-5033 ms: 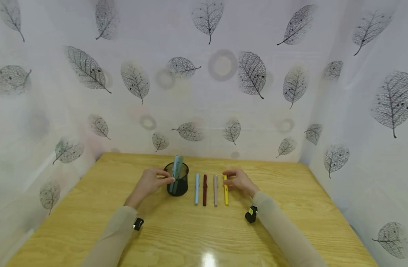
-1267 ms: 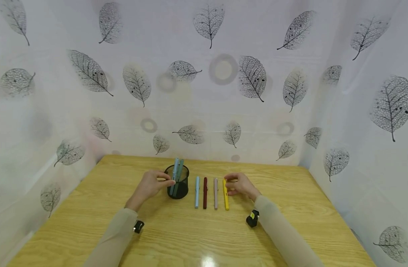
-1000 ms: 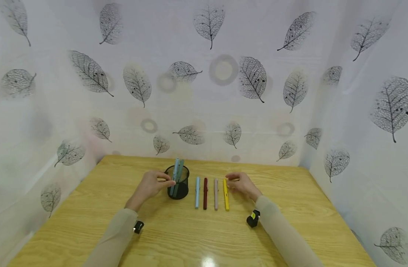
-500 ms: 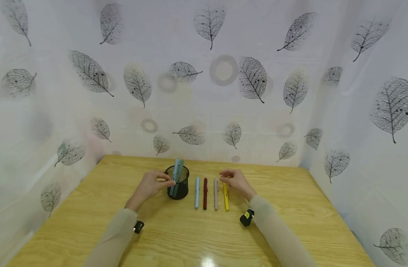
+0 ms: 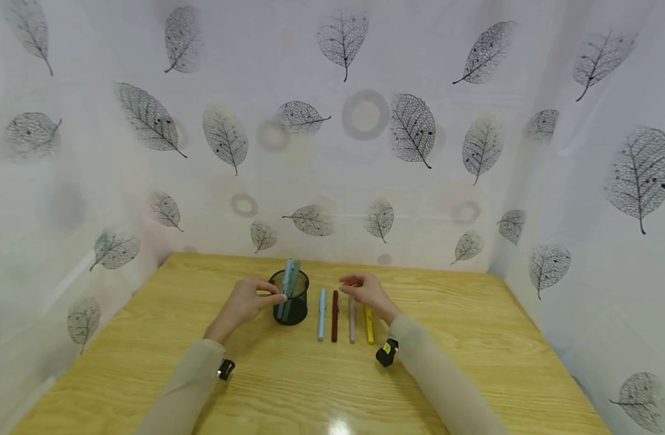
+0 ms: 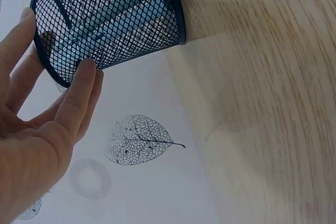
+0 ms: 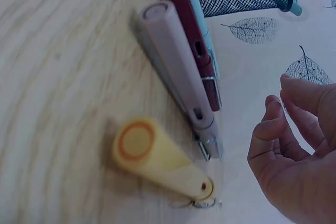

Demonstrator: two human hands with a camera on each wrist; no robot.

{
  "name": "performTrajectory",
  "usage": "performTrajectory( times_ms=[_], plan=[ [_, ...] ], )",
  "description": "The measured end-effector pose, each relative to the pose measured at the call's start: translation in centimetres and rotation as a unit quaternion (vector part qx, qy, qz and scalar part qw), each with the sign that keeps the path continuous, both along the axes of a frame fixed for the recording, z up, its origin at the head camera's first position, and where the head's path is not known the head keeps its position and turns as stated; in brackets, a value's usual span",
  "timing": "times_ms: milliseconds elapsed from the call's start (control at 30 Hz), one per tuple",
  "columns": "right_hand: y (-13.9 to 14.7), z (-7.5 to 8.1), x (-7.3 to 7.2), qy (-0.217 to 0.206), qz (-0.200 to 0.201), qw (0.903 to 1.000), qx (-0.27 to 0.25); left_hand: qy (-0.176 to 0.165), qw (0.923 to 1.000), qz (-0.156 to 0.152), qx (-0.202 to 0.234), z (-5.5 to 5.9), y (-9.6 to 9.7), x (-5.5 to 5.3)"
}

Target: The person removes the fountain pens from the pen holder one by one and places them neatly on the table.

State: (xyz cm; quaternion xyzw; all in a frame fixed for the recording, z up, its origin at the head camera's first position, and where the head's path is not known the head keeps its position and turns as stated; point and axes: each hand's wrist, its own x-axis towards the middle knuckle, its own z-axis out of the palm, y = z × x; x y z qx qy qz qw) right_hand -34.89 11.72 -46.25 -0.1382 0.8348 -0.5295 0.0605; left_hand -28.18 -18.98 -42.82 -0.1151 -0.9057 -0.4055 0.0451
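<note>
My left hand [image 5: 251, 307] holds the black mesh pen cup [image 6: 113, 24] near its rim, with thumb and fingers on opposite sides. Inside lean a light blue pen [image 5: 286, 275] and a dark green pen [image 5: 295, 279]. To the right of the cup, a light blue pen [image 5: 321, 314], a dark red pen [image 5: 335, 317], a pale pink pen [image 7: 176, 61] and a yellow pen [image 7: 163, 161] lie side by side. My right hand [image 5: 369, 294] hovers over the far ends of the pink and yellow pens, fingers loosely bent and nothing between them.
The wooden table [image 5: 289, 386] meets a pale curtain [image 5: 332, 169] printed with leaves at the back and on both sides. A small black wrist camera [image 5: 387, 353] hangs below the right sleeve, another [image 5: 226, 368] by the left sleeve.
My right hand has let go of the yellow pen and moved left over the pink one. The yellow pen lies slightly more slanted than before. My left hand stays at the cup.
</note>
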Motion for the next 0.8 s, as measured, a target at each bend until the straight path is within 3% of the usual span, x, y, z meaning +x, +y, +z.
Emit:
performTrajectory(
  times_ms=[467,800],
  plan=[
    [-2.0,0.5,0.0,-0.019,0.075,0.9969,-0.014,0.005,1.0,0.001,-0.003,-0.1,0.1,0.2],
    [-3.3,1.2,0.2,0.002,0.089,0.9959,-0.016,0.009,0.9999,0.004,-0.011,0.0,0.1,0.0]
  ],
)
